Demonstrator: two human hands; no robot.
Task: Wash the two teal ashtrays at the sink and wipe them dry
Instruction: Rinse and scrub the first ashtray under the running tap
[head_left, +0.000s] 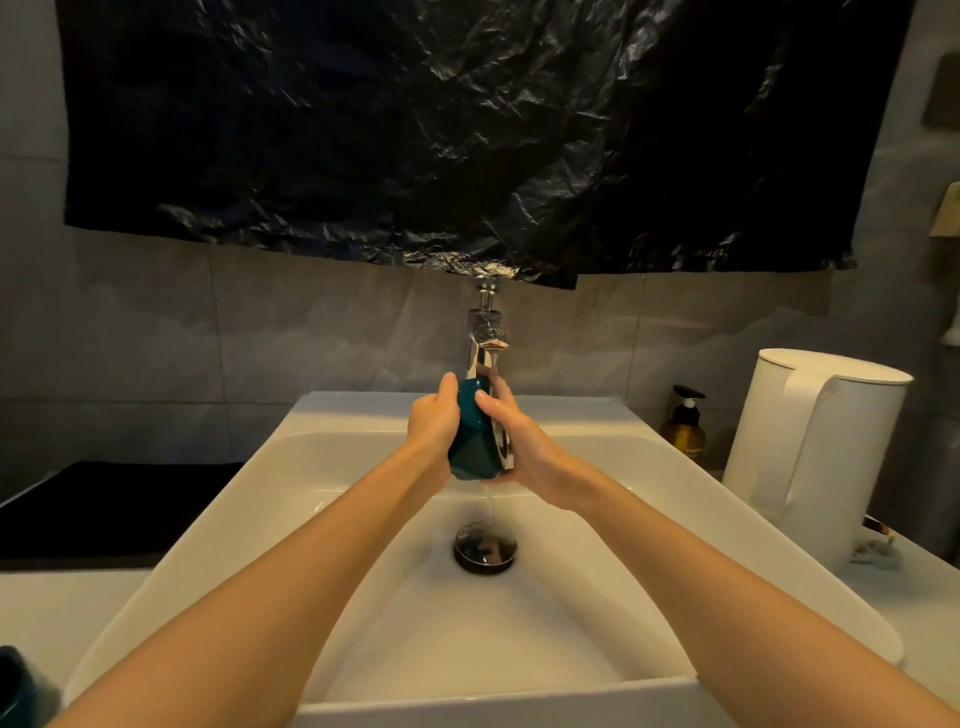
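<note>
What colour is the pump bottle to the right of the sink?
The pump bottle is amber-brown with a black pump, seen in the head view.

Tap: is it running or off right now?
Running. A thin stream of water falls from under the teal ashtray, which is held below the tap, toward the drain.

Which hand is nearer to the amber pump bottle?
Right. The right hand grips the teal ashtray on the side facing the amber pump bottle; the left hand grips the opposite side.
</note>
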